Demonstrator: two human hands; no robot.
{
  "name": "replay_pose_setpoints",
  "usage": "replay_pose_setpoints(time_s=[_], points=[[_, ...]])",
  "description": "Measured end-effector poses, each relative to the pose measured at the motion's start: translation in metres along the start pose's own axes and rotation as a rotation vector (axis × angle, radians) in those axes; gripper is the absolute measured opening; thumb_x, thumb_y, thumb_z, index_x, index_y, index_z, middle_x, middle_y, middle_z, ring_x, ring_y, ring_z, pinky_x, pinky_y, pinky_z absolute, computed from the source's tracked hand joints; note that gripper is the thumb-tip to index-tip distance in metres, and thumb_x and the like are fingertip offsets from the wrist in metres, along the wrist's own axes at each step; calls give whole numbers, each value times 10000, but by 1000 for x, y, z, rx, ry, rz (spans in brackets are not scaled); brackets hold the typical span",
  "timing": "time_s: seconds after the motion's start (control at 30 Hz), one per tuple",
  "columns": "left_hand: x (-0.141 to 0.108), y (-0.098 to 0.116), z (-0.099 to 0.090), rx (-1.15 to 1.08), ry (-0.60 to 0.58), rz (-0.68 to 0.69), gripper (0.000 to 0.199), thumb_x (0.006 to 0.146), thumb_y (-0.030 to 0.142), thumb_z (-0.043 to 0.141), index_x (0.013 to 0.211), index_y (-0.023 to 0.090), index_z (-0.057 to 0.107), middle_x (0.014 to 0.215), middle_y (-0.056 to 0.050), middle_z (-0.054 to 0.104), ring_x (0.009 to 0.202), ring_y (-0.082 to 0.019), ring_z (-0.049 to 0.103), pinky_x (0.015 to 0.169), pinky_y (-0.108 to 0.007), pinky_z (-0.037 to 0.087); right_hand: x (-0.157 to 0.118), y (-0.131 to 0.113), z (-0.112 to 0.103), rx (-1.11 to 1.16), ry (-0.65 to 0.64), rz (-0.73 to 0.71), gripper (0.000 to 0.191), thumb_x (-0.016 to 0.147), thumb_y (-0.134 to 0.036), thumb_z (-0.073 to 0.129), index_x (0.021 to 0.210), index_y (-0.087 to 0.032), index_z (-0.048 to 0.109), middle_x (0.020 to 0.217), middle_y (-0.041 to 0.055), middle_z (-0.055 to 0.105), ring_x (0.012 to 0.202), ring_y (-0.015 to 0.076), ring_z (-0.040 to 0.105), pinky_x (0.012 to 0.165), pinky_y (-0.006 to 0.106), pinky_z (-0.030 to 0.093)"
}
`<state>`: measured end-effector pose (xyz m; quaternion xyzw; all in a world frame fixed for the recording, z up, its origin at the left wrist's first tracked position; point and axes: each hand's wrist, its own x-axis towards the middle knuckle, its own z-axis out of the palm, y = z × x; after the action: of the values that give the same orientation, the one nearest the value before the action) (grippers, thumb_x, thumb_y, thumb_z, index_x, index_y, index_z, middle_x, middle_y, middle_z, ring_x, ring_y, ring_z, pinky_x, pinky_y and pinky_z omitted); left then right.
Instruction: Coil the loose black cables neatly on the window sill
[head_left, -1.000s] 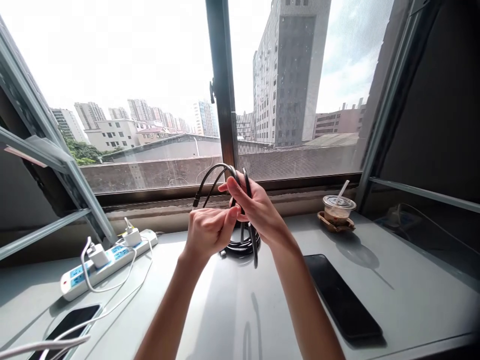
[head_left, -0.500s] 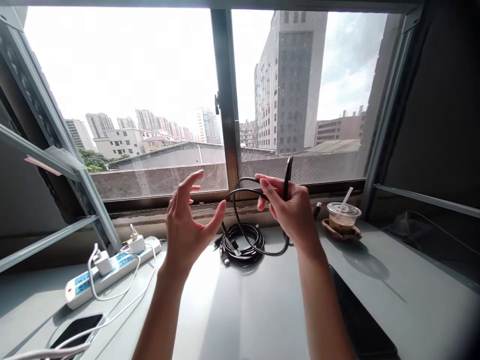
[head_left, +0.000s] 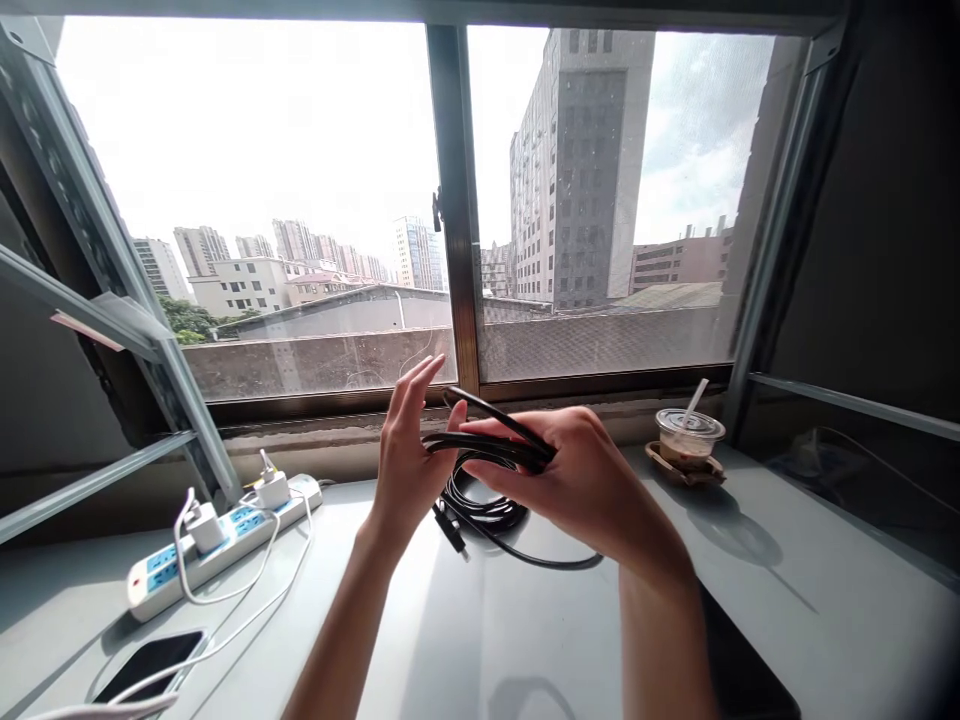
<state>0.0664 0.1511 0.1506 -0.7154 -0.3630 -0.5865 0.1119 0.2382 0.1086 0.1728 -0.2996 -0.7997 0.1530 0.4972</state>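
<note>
My right hand [head_left: 577, 475] is closed around a bundle of loops of black cable [head_left: 491, 443], just above the table. Opposite it, my left hand [head_left: 409, 450] has its fingers stretched upward and its thumb apart. The loops' left ends lie in the crook between that thumb and palm, touching the hand without a closed grip. From the held cable a plug end [head_left: 452, 532] hangs near my left wrist, and a length of cable droops below my right hand. Behind my hands, a second coil of black cable [head_left: 480, 510] rests on the table, partly covered.
A white power strip [head_left: 217, 545] with chargers and white cords stands left, near a phone [head_left: 154, 665]. A lidded cup [head_left: 688, 435] with a straw sits on a brown holder at right. A dark flat object [head_left: 742, 660] lies by my right forearm. Window and metal frame stand behind.
My hands have come closer together. The right hand has turned palm-down over the gathered loops, and the loops now reach the left hand's thumb crook. The plug end has swung into view.
</note>
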Motion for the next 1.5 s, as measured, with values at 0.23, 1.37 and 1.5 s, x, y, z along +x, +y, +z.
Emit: replay_pose_setpoints(time_s=[0.23,1.37,1.5], points=[[1,1,-2,-65,121,-162,361,881,326,558,564,170,631,797,-35,642,728,-126,599,649,-233,431,10,11,7,60,52,-73,173,846,-299,616,930,-219,744,670,-31,629,574,60,479,546,170,332],[14,-11,-6,-1138,148,-1009,544,853,285,520,449,182,170,351,55,148,294,-57,215,297,-170,189,36,34,29,625,166,126,282,762,-411,680,823,-136,700,441,-66,455,373,36,427,370,149,327],[5,-14,11,-1001,-109,-1072,397,767,334,595,495,173,354,423,44,345,398,-99,464,427,-184,406,32,26,26,791,163,191,347,813,-463,618,884,-138,717,348,-99,329,279,19,259,294,157,167]])
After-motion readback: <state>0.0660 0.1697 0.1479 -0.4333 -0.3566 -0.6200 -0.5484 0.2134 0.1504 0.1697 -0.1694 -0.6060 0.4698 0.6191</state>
